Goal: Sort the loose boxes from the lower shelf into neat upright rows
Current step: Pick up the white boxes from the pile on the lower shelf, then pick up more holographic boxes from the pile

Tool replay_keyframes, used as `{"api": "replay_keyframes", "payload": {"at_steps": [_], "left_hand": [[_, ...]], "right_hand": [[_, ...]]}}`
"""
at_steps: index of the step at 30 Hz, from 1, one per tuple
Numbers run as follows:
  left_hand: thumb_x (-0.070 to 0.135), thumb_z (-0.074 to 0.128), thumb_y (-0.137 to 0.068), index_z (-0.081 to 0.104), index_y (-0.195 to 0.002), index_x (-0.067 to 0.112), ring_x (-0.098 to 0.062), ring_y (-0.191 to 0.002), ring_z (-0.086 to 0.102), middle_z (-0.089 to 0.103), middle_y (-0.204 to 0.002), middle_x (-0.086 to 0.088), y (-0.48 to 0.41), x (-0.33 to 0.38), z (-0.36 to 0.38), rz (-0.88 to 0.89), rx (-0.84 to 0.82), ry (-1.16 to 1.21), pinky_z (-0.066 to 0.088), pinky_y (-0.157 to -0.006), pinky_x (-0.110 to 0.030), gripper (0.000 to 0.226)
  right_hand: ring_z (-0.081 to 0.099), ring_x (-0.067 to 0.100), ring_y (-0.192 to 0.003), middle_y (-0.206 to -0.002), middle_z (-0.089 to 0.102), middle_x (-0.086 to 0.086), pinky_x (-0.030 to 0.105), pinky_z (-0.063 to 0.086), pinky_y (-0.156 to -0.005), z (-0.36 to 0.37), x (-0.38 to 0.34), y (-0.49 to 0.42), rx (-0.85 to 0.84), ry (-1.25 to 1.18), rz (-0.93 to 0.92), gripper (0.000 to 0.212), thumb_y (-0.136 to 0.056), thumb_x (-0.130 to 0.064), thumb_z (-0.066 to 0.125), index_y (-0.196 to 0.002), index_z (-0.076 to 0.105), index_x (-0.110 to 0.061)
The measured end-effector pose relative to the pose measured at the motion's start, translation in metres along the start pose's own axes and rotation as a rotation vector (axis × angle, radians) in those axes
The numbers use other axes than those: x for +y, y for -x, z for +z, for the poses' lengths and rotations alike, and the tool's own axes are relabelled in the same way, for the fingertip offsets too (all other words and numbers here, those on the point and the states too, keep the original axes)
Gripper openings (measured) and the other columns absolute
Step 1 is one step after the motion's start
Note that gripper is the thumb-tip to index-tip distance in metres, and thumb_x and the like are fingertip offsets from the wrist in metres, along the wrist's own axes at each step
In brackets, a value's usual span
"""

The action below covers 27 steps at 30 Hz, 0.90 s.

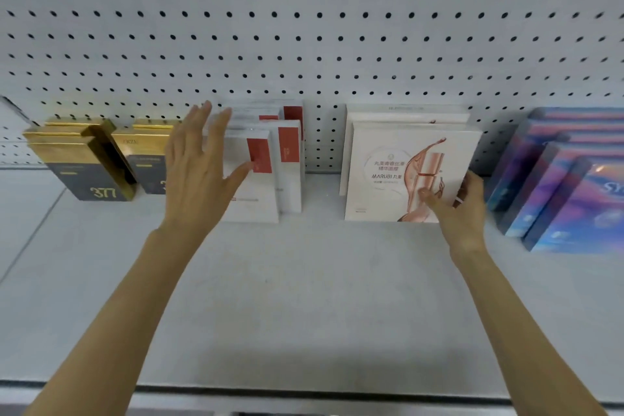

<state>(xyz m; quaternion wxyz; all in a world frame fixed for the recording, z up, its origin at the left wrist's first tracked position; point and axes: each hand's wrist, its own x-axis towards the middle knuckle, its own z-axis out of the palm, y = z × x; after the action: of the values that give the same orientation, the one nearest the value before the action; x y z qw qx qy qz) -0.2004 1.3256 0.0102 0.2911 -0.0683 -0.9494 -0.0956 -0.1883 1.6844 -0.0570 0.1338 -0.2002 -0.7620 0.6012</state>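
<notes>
**Desk:** Pegboard [304, 27] backs a grey shelf [304, 280]. Which step is this?

**Photographer:** Squaring the rows: the right hand [464, 209] pinches the front Marubi box [381, 145], thumb on its face. The left hand [199, 169], fingers spread and empty, hovers with the white-and-red boxes [260, 206] just past its fingertips.

**Desk:** Next?

**Photographer:** Probably pushing that box flush and upright.

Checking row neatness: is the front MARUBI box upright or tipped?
Upright: MARUBI box stands on its bottom edge, right hand gripping its corner.

A single head-worn wide-angle camera is looking forward and down from close above a pale grey flat shelf [304, 297], which is filling the lower half of the frame. A white perforated back panel [304, 27] is spanning the upper half.
</notes>
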Motion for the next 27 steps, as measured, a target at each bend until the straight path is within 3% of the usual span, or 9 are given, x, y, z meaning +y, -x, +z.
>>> {"api": "replay_keyframes", "payload": {"at_steps": [5, 6, 8, 10, 14, 18, 22, 25, 27], "left_hand": [[0.050, 0.061, -0.081, 0.039, -0.135, 0.012, -0.035, -0.135, 0.034, 0.041, -0.143, -0.017, -0.002, -0.001, 0.006, 0.032, -0.105, -0.088, 0.012, -0.115, -0.052, 0.070], [0.051, 0.061, -0.081, 0.039, -0.136, 0.012, -0.035, -0.135, 0.034, 0.040, -0.143, -0.017, -0.002, -0.002, 0.006, 0.032, -0.111, -0.093, 0.011, -0.115, -0.052, 0.071], [0.052, 0.061, -0.081, 0.038, -0.136, 0.011, -0.036, -0.136, 0.034, 0.040, -0.143, -0.017, -0.003, -0.002, 0.004, 0.041, -0.120, -0.098, 0.011, -0.115, -0.053, 0.072], [0.050, 0.062, -0.081, 0.037, -0.137, 0.012, -0.037, -0.138, 0.032, 0.040, -0.144, -0.018, -0.002, -0.001, 0.003, 0.049, -0.131, -0.105, 0.010, -0.115, -0.054, 0.072], [0.042, 0.067, -0.082, 0.032, -0.144, 0.013, -0.035, -0.143, 0.022, 0.031, -0.152, -0.018, 0.008, 0.004, -0.009, 0.087, -0.128, -0.085, 0.007, -0.116, -0.054, 0.077], [0.033, 0.067, -0.086, 0.032, -0.143, 0.016, -0.026, -0.143, 0.022, 0.028, -0.154, -0.011, 0.052, 0.015, -0.030, 0.063, -0.122, 0.218, 0.017, -0.117, -0.048, 0.070], [0.041, 0.056, -0.088, 0.030, -0.144, 0.026, -0.016, -0.140, 0.028, 0.025, -0.155, 0.003, 0.140, 0.007, -0.068, -0.151, -0.221, 0.533, 0.026, -0.113, -0.033, 0.063], [0.042, 0.055, -0.088, 0.031, -0.140, 0.040, -0.009, -0.136, 0.034, 0.030, -0.150, 0.012, 0.217, -0.027, -0.102, -0.287, -0.230, 0.644, 0.037, -0.109, -0.033, 0.057], [0.039, 0.058, -0.089, 0.031, -0.131, 0.052, -0.010, -0.129, 0.043, 0.036, -0.142, 0.018, 0.263, -0.059, -0.129, -0.409, -0.223, 0.694, 0.040, -0.101, -0.023, 0.051]], "right_hand": [[0.055, 0.012, -0.105, -0.123, 0.056, -0.001, 0.014, 0.044, -0.077, 0.001, 0.003, -0.007, 0.004, 0.036, -0.024, 0.067, -0.078, -0.008, 0.077, -0.134, 0.040, -0.014], [0.055, 0.013, -0.107, -0.125, 0.055, 0.001, 0.015, 0.046, -0.078, 0.002, 0.004, -0.008, 0.010, 0.046, -0.030, 0.066, -0.079, -0.010, 0.077, -0.134, 0.041, -0.015], [0.054, 0.018, -0.116, -0.131, 0.053, 0.003, 0.032, 0.051, -0.092, 0.004, 0.007, -0.007, 0.028, 0.084, -0.045, 0.066, -0.079, -0.016, 0.078, -0.134, 0.040, -0.017], [0.049, 0.023, -0.124, -0.137, 0.048, 0.005, 0.047, 0.044, -0.104, 0.005, 0.006, -0.002, 0.049, 0.148, -0.055, 0.069, -0.081, -0.023, 0.077, -0.138, 0.038, -0.017], [0.044, 0.023, -0.127, -0.141, 0.043, 0.006, 0.046, 0.040, -0.107, 0.009, -0.002, 0.032, 0.135, 0.183, -0.054, 0.075, -0.081, -0.028, 0.076, -0.142, 0.034, -0.017], [0.040, 0.022, -0.130, -0.144, 0.040, 0.006, 0.042, 0.037, -0.106, 0.013, -0.012, 0.094, 0.156, 0.215, -0.049, 0.078, -0.084, -0.029, 0.073, -0.147, 0.027, -0.022], [0.046, 0.021, -0.124, -0.139, 0.044, 0.006, 0.036, 0.038, -0.106, 0.045, -0.022, 0.180, 0.016, 0.166, -0.053, 0.071, -0.086, -0.022, 0.071, -0.145, 0.031, -0.021], [0.048, 0.017, -0.118, -0.133, 0.046, 0.000, 0.028, 0.038, -0.100, 0.090, -0.031, 0.260, -0.175, 0.116, -0.078, 0.065, -0.086, -0.018, 0.070, -0.141, 0.036, -0.025], [0.049, 0.013, -0.116, -0.132, 0.046, -0.005, 0.023, 0.038, -0.096, 0.125, -0.039, 0.314, -0.312, 0.103, -0.105, 0.061, -0.087, -0.019, 0.069, -0.138, 0.037, -0.031]]}}
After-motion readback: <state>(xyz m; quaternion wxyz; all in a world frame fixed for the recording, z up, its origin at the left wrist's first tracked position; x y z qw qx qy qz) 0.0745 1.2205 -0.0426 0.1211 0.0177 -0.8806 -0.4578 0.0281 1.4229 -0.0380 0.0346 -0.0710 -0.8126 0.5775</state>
